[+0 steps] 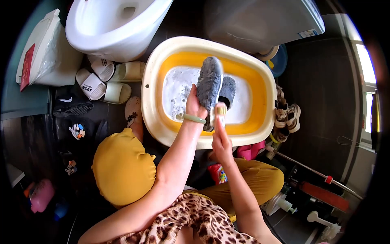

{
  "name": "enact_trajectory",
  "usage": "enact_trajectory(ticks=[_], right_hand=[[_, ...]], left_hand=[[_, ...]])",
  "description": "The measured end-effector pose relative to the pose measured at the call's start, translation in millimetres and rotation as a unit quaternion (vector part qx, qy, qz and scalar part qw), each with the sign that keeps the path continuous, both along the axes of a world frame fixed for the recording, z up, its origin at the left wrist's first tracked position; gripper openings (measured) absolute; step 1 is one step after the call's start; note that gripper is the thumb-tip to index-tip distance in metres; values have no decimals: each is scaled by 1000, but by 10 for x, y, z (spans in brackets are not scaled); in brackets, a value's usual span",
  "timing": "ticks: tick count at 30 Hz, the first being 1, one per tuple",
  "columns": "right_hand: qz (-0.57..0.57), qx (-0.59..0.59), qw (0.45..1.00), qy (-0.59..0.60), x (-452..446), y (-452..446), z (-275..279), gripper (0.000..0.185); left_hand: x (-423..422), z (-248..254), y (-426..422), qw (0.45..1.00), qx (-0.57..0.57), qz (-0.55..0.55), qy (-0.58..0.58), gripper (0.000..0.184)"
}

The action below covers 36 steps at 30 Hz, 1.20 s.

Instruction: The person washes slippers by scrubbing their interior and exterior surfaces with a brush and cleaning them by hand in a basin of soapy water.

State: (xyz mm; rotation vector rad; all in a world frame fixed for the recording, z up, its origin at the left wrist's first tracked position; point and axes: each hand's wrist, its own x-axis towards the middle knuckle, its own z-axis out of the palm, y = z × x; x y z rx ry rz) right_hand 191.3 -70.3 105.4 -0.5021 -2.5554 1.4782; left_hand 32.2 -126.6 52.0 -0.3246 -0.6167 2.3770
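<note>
A grey shoe (209, 79) with a rough, textured upper and a pale sole edge is held above the basin, its toe pointing away from me. My left hand (195, 103) is closed around its left side, and a pale green bangle (194, 118) circles that wrist. In my right hand (222, 144) is a brush (221, 112), its bristle end against or very near the shoe's heel end; I cannot tell which. Behind the held shoe, a second grey shoe (228, 90) sits in the foamy water (176, 91) of the cream and yellow basin (152, 118).
A white toilet (140, 34) stands beyond the basin at the left, near several slide sandals (92, 86) and a lidded bin (53, 61). Sneakers (291, 118) lie to the right. A long metal pole (308, 171) slants across the lower right.
</note>
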Motion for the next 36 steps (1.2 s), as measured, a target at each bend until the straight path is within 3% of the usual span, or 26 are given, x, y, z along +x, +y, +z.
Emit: enact_trajectory(ticks=[1, 4, 6, 8, 10, 12, 13, 14, 16, 18, 22, 24, 26, 28, 29, 31, 35, 36], right_hand=[[-1, 20, 1000, -1, 109, -55, -4, 48], [-5, 107, 994, 37, -205, 194, -8, 45], [-13, 88, 996, 32, -721, 421, 170, 43], [-74, -70, 994, -37, -1150, 504, 445, 43], [-54, -74, 995, -36, -1131, 512, 430, 44], [-5, 82, 997, -12, -738, 358, 339, 45], [-5, 78, 997, -20, -485, 238, 276, 45], [-6, 71, 997, -28, -257, 136, 212, 46], [68, 168, 983, -1, -91, 113, 145, 47], [95, 256, 962, -20, -182, 260, 145, 46], [-32, 226, 972, -56, -1027, 714, 323, 42], [-64, 111, 981, -143, -1146, 729, 428, 43], [-17, 156, 986, -54, -851, 634, 241, 46], [23, 147, 979, -136, -407, 325, 264, 47], [45, 145, 973, -176, -188, 171, 278, 47], [82, 224, 969, -59, -102, 173, 188, 44], [8, 230, 973, -34, -806, 594, 294, 40], [-17, 261, 957, -123, -989, 658, 413, 41]], left_hand=[[-13, 129, 12, 981, -168, -33, -91, 48], [59, 155, 44, 977, -204, -51, -24, 50], [85, 195, 89, 976, -207, -61, -23, 50], [93, 222, 106, 973, -217, -73, -30, 51], [87, 239, 94, 973, -217, -73, -31, 51], [75, 157, 128, 978, -203, -51, 2, 53], [89, 76, 105, 982, -172, -46, 54, 54], [87, 84, 95, 982, -174, -47, 51, 54], [90, 122, 37, 969, -227, -93, -10, 53], [112, 122, 24, 961, -249, -122, 0, 50], [151, 199, 92, 967, -242, -73, 35, 52], [131, 207, 92, 963, -250, -68, 72, 55], [105, 253, 54, 961, -261, -63, 74, 56], [98, 230, 12, 963, -238, -93, 80, 53], [103, 173, 3, 943, -297, -142, 46, 55], [122, 93, -8, 935, -298, -190, 35, 55], [206, 178, 56, 947, -271, -116, 127, 58], [190, 178, 72, 948, -269, -112, 127, 58]])
